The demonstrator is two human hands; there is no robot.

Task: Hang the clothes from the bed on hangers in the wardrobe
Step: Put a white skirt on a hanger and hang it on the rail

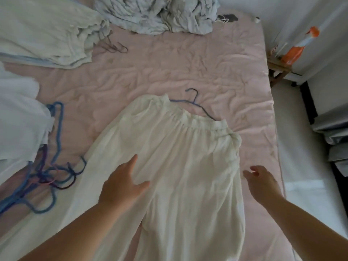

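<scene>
— Where on the bed (169, 68)?

— Spread flat on the pink sheet: white trousers (169, 166), near the middle and toward the near edge. Waistband at the far end, gathered and slightly slanted, higher on the left. Long axis running from that waistband back toward the viewer, legs leaving the bottom of the frame.

— And a hanger?

— Blue hanger (195, 104) lying just past the waistband, partly tucked under it, hook pointing away toward the far side of the bed.

— Grip of each hand?

— Left hand (124, 183) resting flat on the left trouser leg, fingers straight and spread, thumb out to the right; nothing clasped. Right hand (263, 183) just beside the right edge of the trousers, over the sheet, fingers loosely curled and apart, holding nothing; touching the fabric or not, cannot tell.

— Anything else around?

— Tangle of blue and purple hangers (47, 176) on the left, partly under a white garment (17, 117). Pale green garment (43, 31) at the far left with a few dark wire hangers (114, 47) by its edge. Crumpled grey-blue cloth (160, 14) at the far end. Orange and white bottle (299, 48) on a small wooden stand (276, 70) beyond the right side of the bed.
</scene>
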